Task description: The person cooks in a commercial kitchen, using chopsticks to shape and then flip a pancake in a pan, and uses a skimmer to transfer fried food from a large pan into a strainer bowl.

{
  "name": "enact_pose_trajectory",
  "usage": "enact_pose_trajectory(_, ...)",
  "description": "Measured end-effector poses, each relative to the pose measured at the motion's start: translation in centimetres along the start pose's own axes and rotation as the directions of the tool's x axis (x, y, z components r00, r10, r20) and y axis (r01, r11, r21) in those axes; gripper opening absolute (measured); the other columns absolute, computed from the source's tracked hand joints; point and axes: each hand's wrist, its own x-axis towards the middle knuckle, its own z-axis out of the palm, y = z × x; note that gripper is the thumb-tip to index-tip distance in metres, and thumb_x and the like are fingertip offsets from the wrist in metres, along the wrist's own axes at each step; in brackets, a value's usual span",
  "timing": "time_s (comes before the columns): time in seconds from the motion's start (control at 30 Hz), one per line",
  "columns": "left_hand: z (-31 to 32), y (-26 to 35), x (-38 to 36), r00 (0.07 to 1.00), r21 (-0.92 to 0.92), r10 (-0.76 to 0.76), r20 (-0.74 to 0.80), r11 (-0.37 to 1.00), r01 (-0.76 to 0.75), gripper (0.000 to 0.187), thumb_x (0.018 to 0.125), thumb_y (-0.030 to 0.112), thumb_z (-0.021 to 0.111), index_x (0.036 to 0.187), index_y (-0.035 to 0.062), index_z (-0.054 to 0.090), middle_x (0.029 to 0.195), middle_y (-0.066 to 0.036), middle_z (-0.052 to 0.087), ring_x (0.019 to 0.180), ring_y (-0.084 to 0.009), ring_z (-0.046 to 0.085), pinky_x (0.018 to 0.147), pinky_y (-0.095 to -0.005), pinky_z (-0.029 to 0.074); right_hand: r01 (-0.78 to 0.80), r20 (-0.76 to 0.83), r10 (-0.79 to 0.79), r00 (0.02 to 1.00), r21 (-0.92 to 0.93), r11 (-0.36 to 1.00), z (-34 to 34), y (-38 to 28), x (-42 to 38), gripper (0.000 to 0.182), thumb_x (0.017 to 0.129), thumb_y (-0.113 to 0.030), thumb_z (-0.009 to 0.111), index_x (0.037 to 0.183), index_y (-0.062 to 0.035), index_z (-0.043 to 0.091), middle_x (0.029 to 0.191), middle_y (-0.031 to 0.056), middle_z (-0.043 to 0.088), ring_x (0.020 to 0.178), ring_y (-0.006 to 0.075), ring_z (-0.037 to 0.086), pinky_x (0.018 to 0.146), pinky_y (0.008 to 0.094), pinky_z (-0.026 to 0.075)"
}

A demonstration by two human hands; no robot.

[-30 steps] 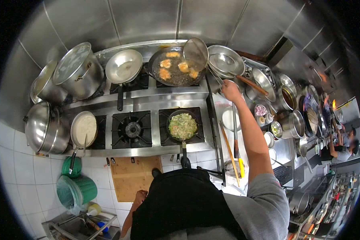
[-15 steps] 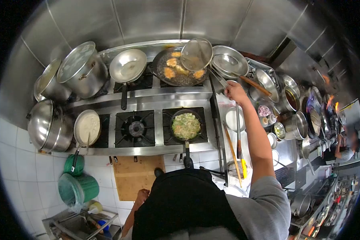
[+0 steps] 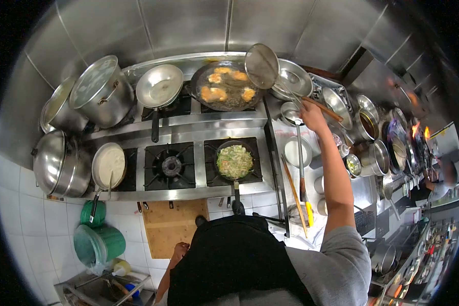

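Note:
My right hand (image 3: 312, 115) is closed round slim metal tongs (image 3: 294, 97), right of the large black pan. In this pan (image 3: 225, 104), several golden pieces fry in oil. Right beside my hand, a round mesh strainer (image 3: 262, 66) with a wooden handle (image 3: 324, 108) leans over a metal bowl (image 3: 294, 79). A ladle (image 3: 290, 112) lies just below the tongs. My left hand (image 3: 180, 250) hangs low beside the black apron, its fingers mostly hidden. A small pan (image 3: 234, 160) of green-flecked mixture sits on the front right burner.
Large pots (image 3: 103, 92) and a pan of creamy white mixture (image 3: 109, 164) stand at the left. An empty pan (image 3: 159, 85) sits on a back burner. Bowls and pots line the right counter, with flames beyond. A person (image 3: 440, 186) stands far right.
My right hand has moved right with the tongs, away from the frying pan. The strainer has shifted right too, uncovering more of the pan. Some fried pieces lie in different places.

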Motion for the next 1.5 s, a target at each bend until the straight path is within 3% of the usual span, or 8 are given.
enact_pose_trajectory(0.2, 2.7, -8.4, 3.9, 0.878, 0.562, 0.446, 0.175, 0.687, -0.461, 0.020, 0.074, 0.025, 0.058, 0.074, 0.0055, 0.061, 0.072, -0.012, 0.063, 0.070, -0.0296, 0.063, 0.062, -0.0373, 0.051, 0.109, 0.034, -0.104, 0.994, -0.225, 0.968, -0.3, 0.6, 1.2, 0.026, 0.081, -0.015, 0.051, 0.093, 0.0059, 0.061, 0.090, 0.0308, 0.060, 0.090, 0.0457, 0.058, 0.082, 0.0486, 0.045)
enact_pose_trajectory(0.83, -2.3, 3.0, -1.3, 0.915, 0.226, 0.404, 0.002, 0.891, -0.394, 0.023, 0.086, 0.023, 0.053, 0.085, 0.0013, 0.062, 0.077, -0.009, 0.067, 0.069, -0.0233, 0.063, 0.062, -0.0343, 0.051, 0.208, 0.126, -0.171, 0.977, -0.414, 0.886, 0.8, -0.7, 4.2, 0.024, 0.080, -0.015, 0.052, 0.090, 0.0044, 0.062, 0.092, 0.0308, 0.061, 0.091, 0.0452, 0.059, 0.083, 0.0501, 0.046)
enact_pose_trajectory(0.9, -3.0, 5.7, -1.2, 0.939, -0.242, -0.316, 0.138, 0.908, 0.341, 0.022, 0.090, 0.020, 0.052, 0.086, -0.0002, 0.061, 0.071, -0.009, 0.065, 0.061, -0.0205, 0.062, 0.055, -0.0317, 0.048, 0.200, 0.130, -0.160, 0.979, -0.408, 0.891, 0.6, -0.6, 4.7, 0.024, 0.080, -0.014, 0.052, 0.091, 0.0047, 0.062, 0.093, 0.0311, 0.061, 0.091, 0.0450, 0.059, 0.083, 0.0499, 0.046)
enact_pose_trajectory(1.1, -3.2, 7.0, -2.3, 0.970, -0.298, -0.236, 0.051, 0.924, 0.241, 0.019, 0.090, 0.018, 0.055, 0.083, 0.0010, 0.060, 0.065, -0.008, 0.062, 0.055, -0.0194, 0.058, 0.050, -0.0310, 0.045, 0.747, 0.471, -0.589, 0.657, -0.507, 0.430, -0.8, 3.6, 7.0, 0.024, 0.082, -0.015, 0.049, 0.088, 0.0046, 0.062, 0.086, 0.0233, 0.066, 0.074, 0.0390, 0.065, 0.071, 0.0434, 0.051)
enact_pose_trajectory(1.17, -3.1, 6.7, -2.3, 0.980, -0.265, -0.193, 0.051, 0.943, 0.199, 0.019, 0.090, 0.018, 0.054, 0.082, 0.0013, 0.060, 0.066, -0.008, 0.061, 0.056, -0.0201, 0.059, 0.050, -0.0318, 0.046, -0.096, 0.404, 0.086, 0.911, 0.004, 0.995, -1.3, 2.3, 6.0, 0.017, 0.082, -0.013, 0.051, 0.084, 0.0027, 0.059, 0.074, 0.0115, 0.064, 0.053, 0.0231, 0.060, 0.049, 0.0358, 0.049)
enact_pose_trajectory(1.33, -1.3, -1.4, 0.6, 0.741, 0.429, 0.665, 0.093, 0.645, -0.633, 0.018, 0.090, 0.015, 0.052, 0.081, 0.0030, 0.061, 0.068, -0.006, 0.060, 0.056, -0.0194, 0.059, 0.049, -0.0314, 0.046, -0.331, 0.466, 0.137, 0.874, 0.363, 0.871, -2.3, 1.1, 3.7, 0.004, 0.083, -0.007, 0.051, 0.082, -0.0033, 0.052, 0.065, 0.0026, 0.054, 0.043, 0.0099, 0.044, 0.034, 0.0254, 0.034)
enact_pose_trajectory(1.43, -0.1, -1.5, 0.5, 0.884, 0.326, 0.465, 0.042, 0.830, -0.452, 0.016, 0.090, 0.011, 0.050, 0.080, 0.0039, 0.059, 0.067, -0.006, 0.057, 0.054, -0.0181, 0.056, 0.046, -0.0310, 0.045, -0.491, 0.494, 0.237, 0.836, 0.485, 0.724, -2.8, 0.2, 2.5, 0.005, 0.085, -0.006, 0.049, 0.080, -0.0058, 0.050, 0.066, 0.0025, 0.051, 0.044, 0.0084, 0.039, 0.033, 0.0229, 0.030)
enact_pose_trajectory(1.5, 2.3, -3.4, 1.8, 0.897, -0.685, -0.400, 0.191, 0.600, 0.413, 0.015, 0.090, 0.006, 0.046, 0.079, 0.0029, 0.056, 0.065, -0.007, 0.054, 0.051, -0.0172, 0.053, 0.045, -0.0302, 0.043, -0.549, 0.537, 0.247, 0.807, 0.527, 0.649, -3.0, 0.0, 2.1, 0.007, 0.085, -0.006, 0.048, 0.078, -0.0063, 0.049, 0.067, 0.0031, 0.051, 0.044, 0.0080, 0.037, 0.034, 0.0223, 0.029)
